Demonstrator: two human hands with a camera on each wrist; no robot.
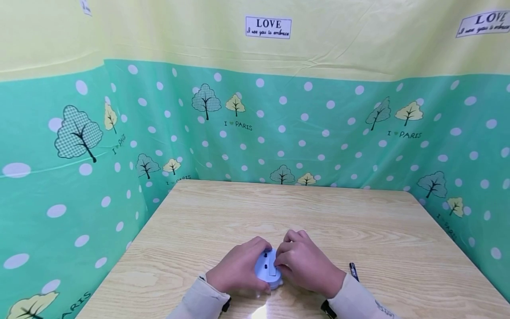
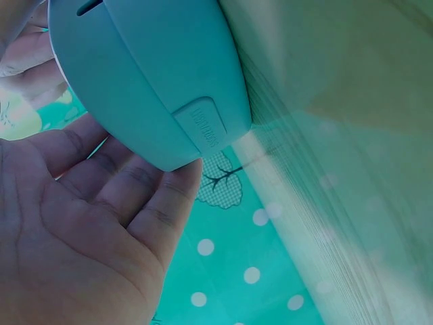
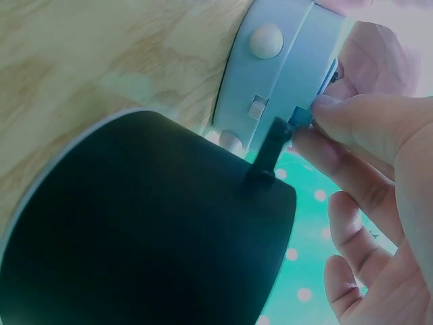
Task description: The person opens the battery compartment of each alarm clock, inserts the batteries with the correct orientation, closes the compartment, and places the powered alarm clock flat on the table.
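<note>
A small light blue alarm clock (image 1: 260,271) is held low over the front of the table, its back with two black knobs facing up. My left hand (image 1: 241,266) grips it from the left, fingers along the far side and thumb at the near edge. In the left wrist view, the clock's smooth side (image 2: 169,74) shows a raised, lettered button (image 2: 205,124). My right hand (image 1: 304,264) pinches the edge of the long battery cover (image 1: 272,266) on the clock's back. The right wrist view shows round feet (image 3: 266,41) and a small white switch (image 3: 257,107).
A black battery (image 1: 353,271) lies on the wooden table (image 1: 279,208), right of my right hand. Behind and left hangs a green and yellow curtain (image 1: 247,164). A large black rounded piece (image 3: 149,230) blocks much of the right wrist view.
</note>
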